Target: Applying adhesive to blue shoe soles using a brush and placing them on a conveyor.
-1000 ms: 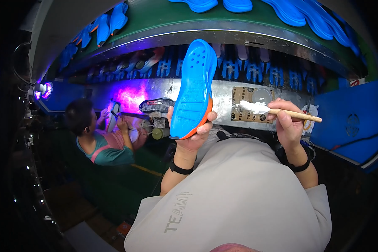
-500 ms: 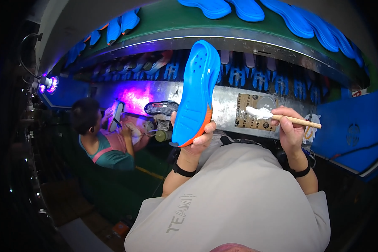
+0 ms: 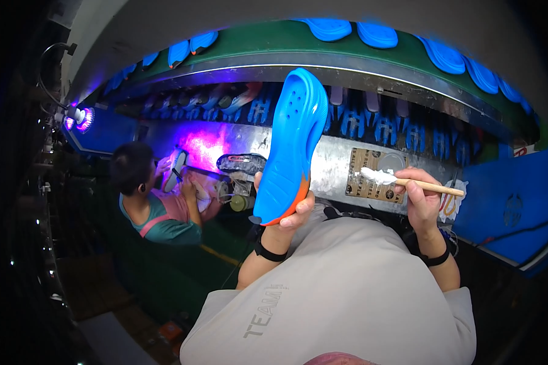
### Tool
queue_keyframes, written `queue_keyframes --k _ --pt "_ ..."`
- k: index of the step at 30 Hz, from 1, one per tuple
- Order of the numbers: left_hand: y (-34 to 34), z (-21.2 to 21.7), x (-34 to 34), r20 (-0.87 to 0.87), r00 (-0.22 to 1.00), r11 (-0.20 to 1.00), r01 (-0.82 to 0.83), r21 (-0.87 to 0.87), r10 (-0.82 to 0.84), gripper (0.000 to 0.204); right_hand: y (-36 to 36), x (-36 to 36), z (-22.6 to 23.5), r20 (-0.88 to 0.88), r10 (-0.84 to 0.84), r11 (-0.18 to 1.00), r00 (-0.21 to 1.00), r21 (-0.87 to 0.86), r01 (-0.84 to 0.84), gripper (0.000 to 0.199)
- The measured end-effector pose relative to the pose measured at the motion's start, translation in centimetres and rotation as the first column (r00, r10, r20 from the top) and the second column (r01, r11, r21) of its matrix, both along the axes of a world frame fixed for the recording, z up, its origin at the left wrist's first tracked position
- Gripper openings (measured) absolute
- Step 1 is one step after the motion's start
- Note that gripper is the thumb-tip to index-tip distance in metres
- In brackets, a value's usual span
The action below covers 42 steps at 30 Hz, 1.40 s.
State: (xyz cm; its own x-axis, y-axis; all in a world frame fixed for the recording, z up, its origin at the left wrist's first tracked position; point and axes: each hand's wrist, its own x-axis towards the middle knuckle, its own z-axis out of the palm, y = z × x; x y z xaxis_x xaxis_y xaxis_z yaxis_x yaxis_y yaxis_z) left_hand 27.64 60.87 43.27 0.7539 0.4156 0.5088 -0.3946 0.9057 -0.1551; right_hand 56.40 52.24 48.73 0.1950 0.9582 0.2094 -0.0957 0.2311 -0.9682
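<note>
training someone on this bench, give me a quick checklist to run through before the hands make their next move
1. Left hand grips the blue-and-orange sole: ok
2. Right hand holds the wooden-handled brush: ok
3. White brush head apart from the sole: ok
4. Brush head loaded with liquid: cannot tell
5. Co-worker apart from both hands: ok
6. Sole's underside clean: cannot tell, faces away

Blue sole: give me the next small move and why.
I'd probably have the right hand bring its white-headed brush over the blue sole: the left hand holds the sole with its broad face exposed, and the brush is apart.
</note>
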Motion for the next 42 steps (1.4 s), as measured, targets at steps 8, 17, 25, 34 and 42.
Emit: queue_keyframes --k 8,17,25,34,42 --pt "2.1 2.1 0.0 -0.499 0.838 0.971 -0.235 0.041 0.223 0.093 -1.6 0.9 -1.5 -0.007 -0.099 0.993 0.995 -0.065 0.098 0.025" --pt "29.0 12.7 1.2 -0.228 0.701 0.734 -0.61 0.3 0.676 0.05 -2.8 1.4 -3.3 0.026 -0.171 0.977 0.985 -0.125 0.173 0.026" --pt "35.6 9.6 -4.5 -0.756 0.442 0.631 -0.774 -0.051 0.482 0.071 -2.2 2.2 -5.7 0.059 -0.196 0.957 0.979 -0.207 0.204 0.026" --pt "38.5 7.6 -8.5 -0.815 -0.424 0.572 -0.581 0.579 0.394 0.05 -1.7 2.3 -7.8 0.105 -0.1 0.965 0.989 -0.233 0.122 0.024" --pt "22.0 8.5 -8.7 -0.17 -0.914 0.187 -0.107 0.977 0.369 0.031 -1.1 3.2 -8.7 0.225 -0.07 0.956 0.972 -0.263 0.13 0.024"
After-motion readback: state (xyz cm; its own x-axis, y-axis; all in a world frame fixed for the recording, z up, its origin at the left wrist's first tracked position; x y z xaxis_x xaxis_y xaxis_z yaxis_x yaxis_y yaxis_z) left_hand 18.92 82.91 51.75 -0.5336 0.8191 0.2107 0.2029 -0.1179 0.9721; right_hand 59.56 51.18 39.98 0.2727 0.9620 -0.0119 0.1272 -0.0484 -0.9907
